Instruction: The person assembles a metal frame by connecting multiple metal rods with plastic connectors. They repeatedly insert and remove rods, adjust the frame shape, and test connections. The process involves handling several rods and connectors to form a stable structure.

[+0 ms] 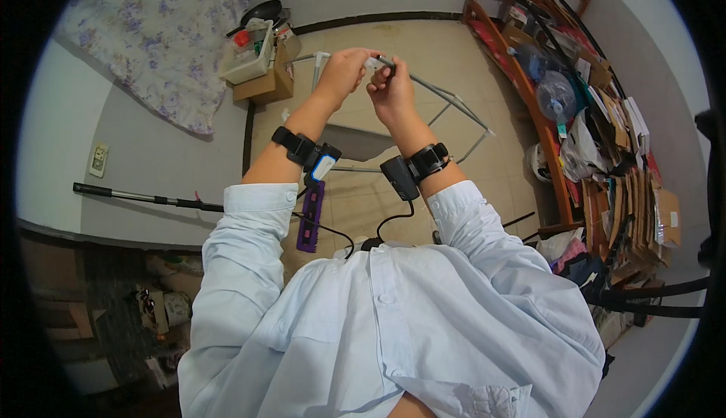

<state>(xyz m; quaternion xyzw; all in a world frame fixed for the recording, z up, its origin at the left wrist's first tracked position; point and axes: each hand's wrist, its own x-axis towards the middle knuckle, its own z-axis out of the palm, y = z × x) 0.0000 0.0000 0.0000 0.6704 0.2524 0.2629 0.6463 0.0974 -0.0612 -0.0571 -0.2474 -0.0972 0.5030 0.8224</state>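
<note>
My left hand [344,75] and my right hand [391,91] are raised close together over the floor. The left fingers pinch a small white plastic connector [371,62]. My right hand is closed round the end of a grey tube [385,61], which meets the connector between both hands. Behind and below them stands a frame of thin grey tubes [446,94] with white corner joints [491,133]. A grey sheet [355,142] spans part of it under my forearms. How far the tube sits inside the connector is hidden by my fingers.
A cardboard box [265,89] with a plastic bin [249,59] stands at the far left. Along the right, a wooden rack [522,108] holds water bottles [556,96] and flattened cardboard [631,214]. A purple mop head [310,217] and a long pole [151,197] are at left.
</note>
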